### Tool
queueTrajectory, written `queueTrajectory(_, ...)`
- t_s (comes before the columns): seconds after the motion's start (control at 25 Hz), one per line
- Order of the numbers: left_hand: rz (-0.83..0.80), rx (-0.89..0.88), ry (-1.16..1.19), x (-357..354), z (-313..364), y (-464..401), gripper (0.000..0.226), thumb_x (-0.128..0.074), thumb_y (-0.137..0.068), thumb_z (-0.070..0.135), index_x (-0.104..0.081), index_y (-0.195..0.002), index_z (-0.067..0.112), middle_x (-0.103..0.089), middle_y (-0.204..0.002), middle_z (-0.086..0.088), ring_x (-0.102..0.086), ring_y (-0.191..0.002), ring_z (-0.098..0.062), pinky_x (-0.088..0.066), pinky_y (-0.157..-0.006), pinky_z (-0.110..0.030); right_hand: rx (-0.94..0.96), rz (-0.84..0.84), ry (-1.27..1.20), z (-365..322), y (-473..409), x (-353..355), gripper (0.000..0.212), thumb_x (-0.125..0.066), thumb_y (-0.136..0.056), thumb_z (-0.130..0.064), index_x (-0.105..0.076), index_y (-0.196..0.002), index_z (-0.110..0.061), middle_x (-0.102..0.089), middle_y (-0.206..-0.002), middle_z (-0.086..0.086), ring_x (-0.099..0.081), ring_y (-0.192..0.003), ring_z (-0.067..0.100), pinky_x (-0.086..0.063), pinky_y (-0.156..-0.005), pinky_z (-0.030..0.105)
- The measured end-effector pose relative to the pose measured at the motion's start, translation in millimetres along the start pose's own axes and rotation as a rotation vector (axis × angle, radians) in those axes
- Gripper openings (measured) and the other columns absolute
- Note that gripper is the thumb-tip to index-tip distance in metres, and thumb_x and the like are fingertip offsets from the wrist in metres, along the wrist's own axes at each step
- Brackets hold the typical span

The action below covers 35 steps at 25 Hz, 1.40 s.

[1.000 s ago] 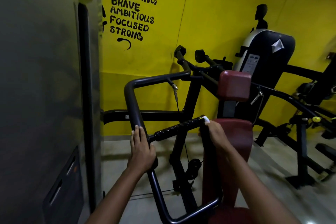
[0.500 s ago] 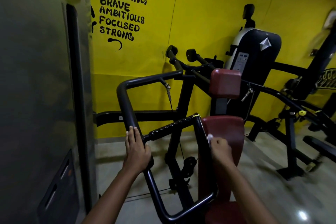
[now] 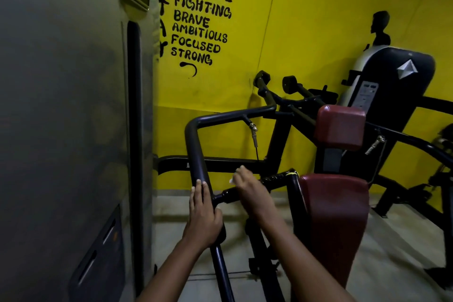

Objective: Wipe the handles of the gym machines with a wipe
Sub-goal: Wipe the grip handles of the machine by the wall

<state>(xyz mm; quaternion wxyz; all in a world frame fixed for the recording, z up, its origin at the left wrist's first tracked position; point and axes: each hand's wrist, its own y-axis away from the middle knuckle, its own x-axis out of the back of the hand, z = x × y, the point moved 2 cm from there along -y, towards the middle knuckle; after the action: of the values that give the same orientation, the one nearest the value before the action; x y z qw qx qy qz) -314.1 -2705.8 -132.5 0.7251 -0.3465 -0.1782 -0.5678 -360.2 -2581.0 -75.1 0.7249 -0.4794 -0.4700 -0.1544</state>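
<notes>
A black tubular lever frame of a gym machine stands in front of me, with a ribbed cross handle running from its left tube to the right tube. My left hand grips the left tube just below the handle's joint. My right hand is wrapped over the left half of the cross handle, holding a white wipe against it. Only a small edge of the wipe shows past my fingers.
A grey weight-stack housing fills the left. Dark red pads and a seat back stand right of the handle. Another black machine sits by the yellow wall. Pale floor lies at right.
My right hand with the wipe has moved from the right vertical tube to the left part of the cross handle. My left hand has kept its grip on the left tube.
</notes>
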Motion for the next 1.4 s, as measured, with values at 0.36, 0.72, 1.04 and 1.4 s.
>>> queueTrajectory(0.36,-0.009,0.022,0.004,-0.1,-0.1,2.0,0.068,-0.037,-0.100,0.023,0.005,-0.152,0.011,0.018,-0.159,-0.004,0.014,-0.147,-0.020,0.000,-0.117,-0.031,-0.005,-0.082,0.158,19.6,30.0,-14.0,0.066,-0.068,-0.061,0.008,-0.055,-0.125,0.005,-0.061,-0.123,0.021,-0.056,-0.118,0.032,-0.040,-0.102,0.041)
queueTrajectory(0.72,-0.006,0.013,0.022,2.3,2.5,3.7,0.068,-0.038,-0.100,0.023,0.005,-0.152,0.010,0.017,-0.159,-0.003,0.012,-0.147,-0.020,-0.001,-0.117,-0.030,-0.242,-0.099,0.225,38.8,23.7,2.7,0.067,-0.071,-0.073,0.008,-0.042,-0.133,0.010,-0.049,-0.134,0.028,-0.043,-0.131,0.037,-0.028,-0.111,0.042)
queueTrajectory(1.04,-0.009,0.010,0.033,2.8,2.5,2.6,0.068,-0.037,-0.099,0.022,0.004,-0.152,0.010,0.017,-0.159,-0.004,0.014,-0.146,-0.020,0.001,-0.117,-0.029,-0.406,-0.177,0.296,36.6,27.1,1.4,0.067,-0.062,-0.079,0.012,-0.030,-0.138,0.013,-0.036,-0.141,0.034,-0.033,-0.136,0.040,-0.026,-0.112,0.044)
queueTrajectory(1.4,-0.010,0.009,0.040,2.5,1.8,3.5,0.068,-0.037,-0.100,0.023,0.004,-0.152,0.010,0.017,-0.159,-0.003,0.014,-0.146,-0.020,0.000,-0.117,-0.031,-0.517,-0.396,0.497,41.5,17.7,-3.5,0.049,-0.074,-0.067,0.009,-0.057,-0.113,0.016,-0.061,-0.107,0.037,-0.065,-0.098,0.042,-0.059,-0.065,0.033)
